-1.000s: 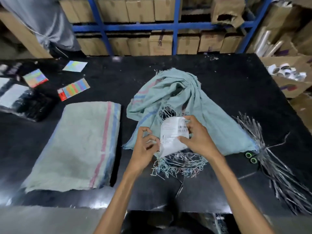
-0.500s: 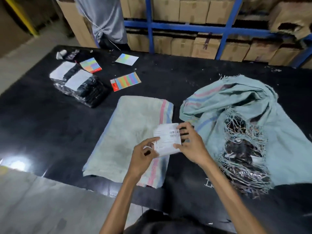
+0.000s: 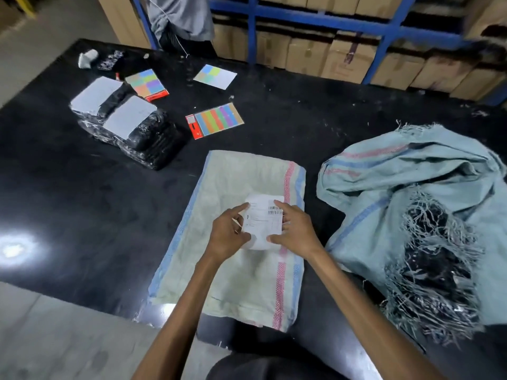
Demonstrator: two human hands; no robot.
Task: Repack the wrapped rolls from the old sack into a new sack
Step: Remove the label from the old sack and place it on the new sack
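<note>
Over the new sack [image 3: 219, 187], which lies folded flat, both hands pinch a paper label [image 3: 263, 219]: the left hand [image 3: 229, 234] at its left edge, the right hand [image 3: 297, 234] at its right. Right of the new sack the torn old sack [image 3: 384, 187] shows dark rolls [image 3: 433, 270] through its frayed hole. Their glossy wrap looks slippery and they are probably dense; grip each one round its middle, clear of the threads.
</note>
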